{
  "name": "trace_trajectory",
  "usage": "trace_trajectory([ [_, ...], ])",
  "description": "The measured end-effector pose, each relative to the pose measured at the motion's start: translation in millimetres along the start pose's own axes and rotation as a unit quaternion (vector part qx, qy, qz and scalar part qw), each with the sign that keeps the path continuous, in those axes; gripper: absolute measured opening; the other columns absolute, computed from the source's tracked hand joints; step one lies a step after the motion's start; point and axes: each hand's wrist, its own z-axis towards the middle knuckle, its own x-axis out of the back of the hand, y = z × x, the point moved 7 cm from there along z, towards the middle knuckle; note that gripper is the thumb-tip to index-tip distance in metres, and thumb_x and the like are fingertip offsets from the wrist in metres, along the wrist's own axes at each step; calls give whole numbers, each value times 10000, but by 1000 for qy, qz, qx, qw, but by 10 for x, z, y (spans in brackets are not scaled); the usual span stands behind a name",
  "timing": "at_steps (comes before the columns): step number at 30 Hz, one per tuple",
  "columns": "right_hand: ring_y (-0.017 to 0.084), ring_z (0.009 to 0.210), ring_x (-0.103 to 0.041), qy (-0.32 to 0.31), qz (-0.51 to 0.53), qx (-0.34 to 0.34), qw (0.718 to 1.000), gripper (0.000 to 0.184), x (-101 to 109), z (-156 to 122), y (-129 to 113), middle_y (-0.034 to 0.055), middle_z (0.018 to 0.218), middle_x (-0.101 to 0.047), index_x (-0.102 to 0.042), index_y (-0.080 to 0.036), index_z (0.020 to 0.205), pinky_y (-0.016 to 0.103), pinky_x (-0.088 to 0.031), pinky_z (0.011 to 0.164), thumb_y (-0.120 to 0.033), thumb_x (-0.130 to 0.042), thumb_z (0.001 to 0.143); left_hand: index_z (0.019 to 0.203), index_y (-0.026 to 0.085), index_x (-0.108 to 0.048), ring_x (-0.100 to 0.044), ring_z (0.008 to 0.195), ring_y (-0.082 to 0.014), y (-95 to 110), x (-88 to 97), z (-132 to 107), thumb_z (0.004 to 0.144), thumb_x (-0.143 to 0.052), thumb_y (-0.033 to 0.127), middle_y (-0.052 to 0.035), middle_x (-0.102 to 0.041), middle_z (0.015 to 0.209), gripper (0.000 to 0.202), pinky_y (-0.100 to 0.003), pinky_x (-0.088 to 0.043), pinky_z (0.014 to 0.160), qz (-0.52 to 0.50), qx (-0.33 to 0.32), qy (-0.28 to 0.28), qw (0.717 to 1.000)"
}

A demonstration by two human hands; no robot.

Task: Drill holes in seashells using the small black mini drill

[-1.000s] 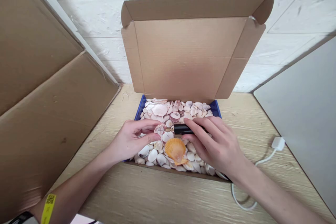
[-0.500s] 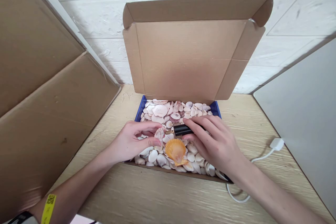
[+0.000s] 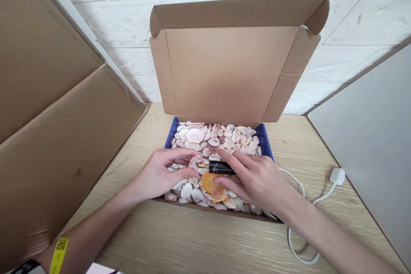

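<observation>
My left hand [image 3: 163, 173] pinches a pale pinkish seashell [image 3: 195, 163] between thumb and fingers, above the box. My right hand [image 3: 253, 175] is closed around a black mini drill [image 3: 221, 167] with a brass tip, pointing left. That tip is right at the held shell; whether it touches or enters the shell I cannot tell. Beneath both hands, many loose seashells [image 3: 192, 135] fill a shallow cardboard box with blue sides [image 3: 265, 141]. An orange scallop shell [image 3: 212, 187] lies on top near the front, partly behind my right fingers.
The box's brown lid [image 3: 224, 72] stands open against a white brick wall [image 3: 128, 21]. A white cable with a plug [image 3: 337, 176] lies on the wooden table [image 3: 192, 239] at the right. Tall cardboard [image 3: 64, 137] rises at the left, a pale panel [image 3: 369, 115] at the right.
My right hand and the drill have shifted slightly left and down, now partly covering the orange scallop. The white cable's loop has moved right. My left hand stays nearly still with its shell.
</observation>
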Motion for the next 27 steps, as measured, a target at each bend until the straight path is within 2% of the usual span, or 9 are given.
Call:
trace_trajectory([
  [3,118,583,-543,22,8,25,999,292,44,13,-40,18,731,-620,-569,-96,1090,254,-378,498,-332,-446,969,913,157,-720,-696,740,-157,3,1,12,697,-752,209,-38,-762,918,224,-243,-579,722,-7,7,6,1000],
  [6,132,662,-555,62,19,57,996,179,121,10,-73,51,804,-656,-575,-100,1013,256,-414,560,-246,-499,943,909,164,-718,-694,761,-153,17,-32,18,704,-755,205,-24,-758,904,213,-238,-573,745,0,-2,-13,1000],
  [8,140,693,-550,89,7,83,993,158,177,-3,-98,79,875,-677,-574,-94,1048,269,-432,611,-161,-501,924,909,170,-718,-691,773,-146,15,-56,14,711,-754,196,-11,-754,874,203,-231,-564,769,17,-8,-29,999],
  [12,145,696,-545,111,7,104,988,187,233,-25,-115,91,865,-683,-586,-93,1045,280,-426,606,-72,-462,906,926,170,-716,-689,772,-151,-18,-54,-1,687,-778,205,-15,-754,857,250,-240,-561,761,36,1,-35,999],
  [16,173,768,-587,96,26,90,991,196,184,-14,-99,109,896,-686,-588,-62,1067,307,-476,653,-153,-546,898,943,177,-701,-692,816,-169,-40,-65,-18,701,-769,225,-31,-748,913,257,-257,-567,742,47,18,-52,997],
  [19,167,741,-607,68,38,73,994,245,111,6,-89,105,857,-686,-596,-46,1037,297,-499,621,-255,-531,928,962,185,-692,-697,873,-182,-43,-73,-22,724,-755,239,-41,-746,972,252,-284,-564,795,60,19,-60,996],
  [24,150,675,-611,30,50,61,996,266,29,13,-93,71,782,-676,-602,-55,1011,282,-498,554,-274,-459,962,991,209,-683,-676,1024,-202,-56,-89,-29,767,-719,266,-47,-728,1107,234,-330,-537,908,48,18,-69,996],
  [27,150,685,-617,28,46,59,997,263,24,5,-90,70,791,-680,-600,-60,1016,282,-501,568,-275,-459,963,999,207,-681,-682,1003,-195,-57,-86,-36,773,-712,255,-47,-728,1099,234,-331,-543,898,49,22,-64,996],
])
